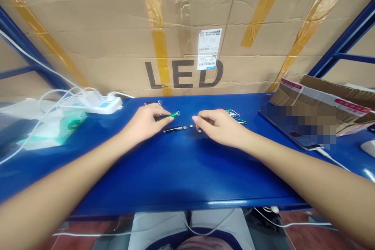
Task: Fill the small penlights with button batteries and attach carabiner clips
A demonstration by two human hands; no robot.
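My left hand point(146, 122) is closed around a slim green metal tube point(171, 116) with a clear or silvery end pointing right. A short black tube point(172, 129) lies on the blue table just below those fingers. Between the hands rest small round button cells, one point(184, 127) by the black tube and another point(191, 126) farther right. My right hand point(218, 124) has its fingers curled together in a pinch. A third button cell point(199, 131) shows at its fingertips; whether they grip it is unclear. Behind this hand lie green and silvery metal pieces point(234, 115), partly covered.
A large cardboard box point(181, 15) stands along the back of the blue table point(187, 175). To the left are a white power strip point(96, 103) with cables and a green-white packet point(64, 127). At right, a phone point(281, 129) on a cable leans against an open carton point(319, 97).
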